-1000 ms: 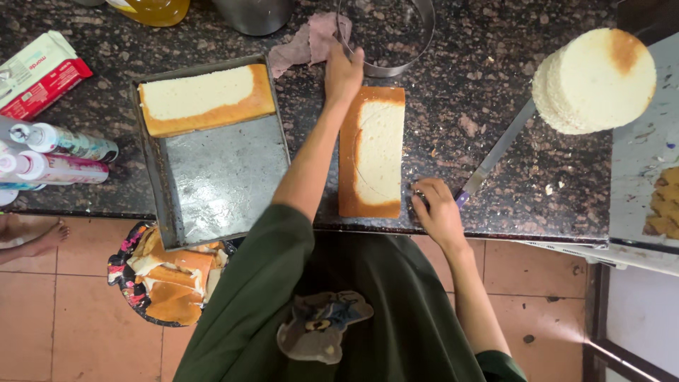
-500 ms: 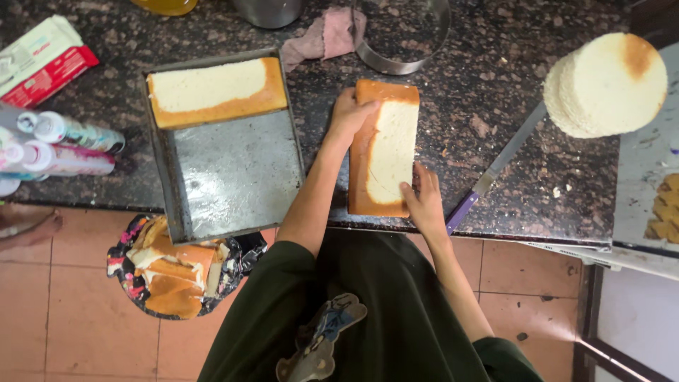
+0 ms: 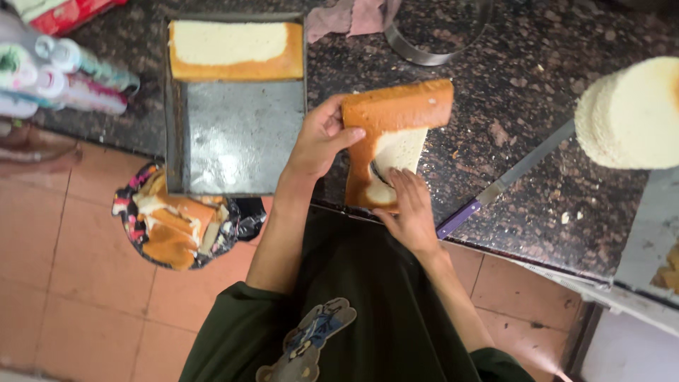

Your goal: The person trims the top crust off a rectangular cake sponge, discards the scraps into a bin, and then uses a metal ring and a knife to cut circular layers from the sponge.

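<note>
- The cake slab (image 3: 392, 134) stands lifted off the dark stone surface (image 3: 523, 92), just right of the tray (image 3: 240, 134), its brown crust turned up and its pale crumb showing underneath.
- The left hand (image 3: 322, 138) grips the slab's left edge, thumb on the crust and fingers curled behind.
- The right hand (image 3: 410, 205) lies flat with fingers spread against the slab's lower pale face, near the surface's front edge.
- The tray is a grey metal rectangle; a second slab (image 3: 233, 49) fills its far end and the remaining tray floor is bare metal.
- A metal ring (image 3: 435, 35) sits beyond the lifted slab, right of the tray's far corner, with a pink cloth (image 3: 350, 18) touching its left side.
- A knife (image 3: 506, 177) with a purple handle lies well right of the tray, handle toward the front edge.
- A stack of round cake layers (image 3: 629, 113) stands farther right than the knife.
- Left of the tray lie several tubes (image 3: 64, 78) in a row.
- Below the tray's near corner, down on the tiled floor, a patterned bowl (image 3: 127, 212) holds cake trimmings (image 3: 173, 226), brown and pale.
</note>
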